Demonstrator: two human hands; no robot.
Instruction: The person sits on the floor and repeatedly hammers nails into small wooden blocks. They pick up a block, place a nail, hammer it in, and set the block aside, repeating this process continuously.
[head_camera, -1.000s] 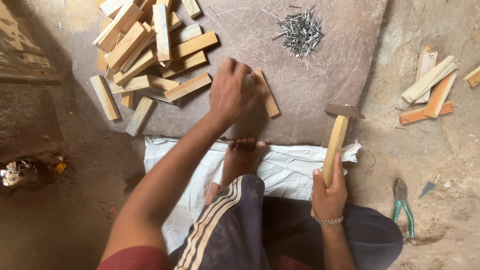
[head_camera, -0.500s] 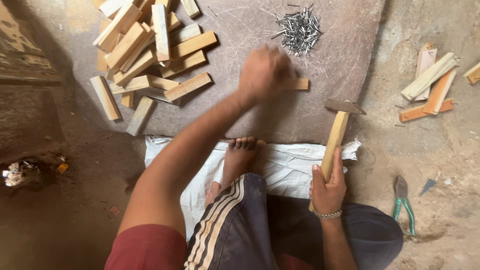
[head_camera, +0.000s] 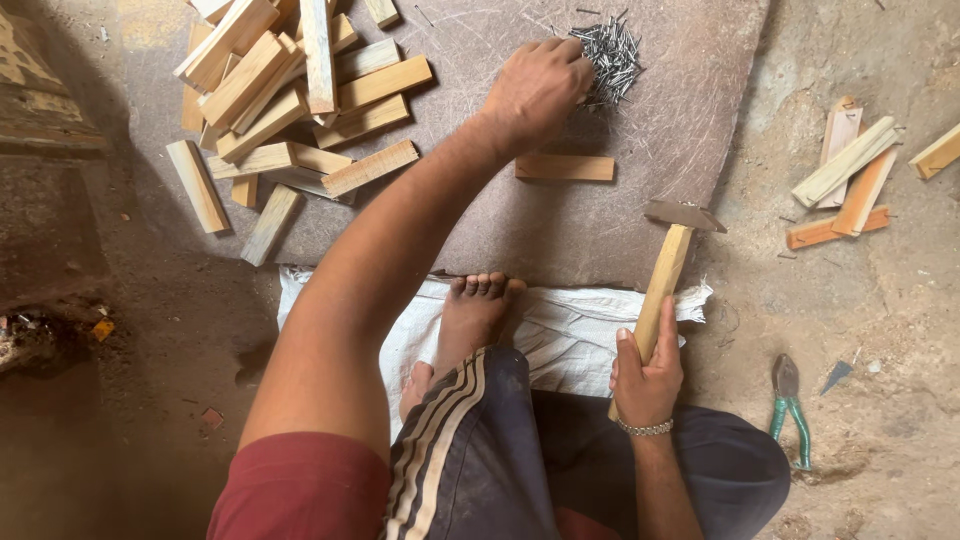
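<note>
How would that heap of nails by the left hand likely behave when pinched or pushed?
The nails lie as a loose, tangled heap, so a pinch by the left hand would probably lift only a few, others sliding off. They look thin and stiff, unlikely to bend. Pushed across the flat board, the heap would likely spread rather than move whole.

Soft, even daylight, brightest right of the right hand (head_camera: 648, 372); deep shadow fills the floor (head_camera: 80, 300) left of the left hand (head_camera: 535, 88). Sharp focus, no glare, slight wide-angle stretch at edges
</note>
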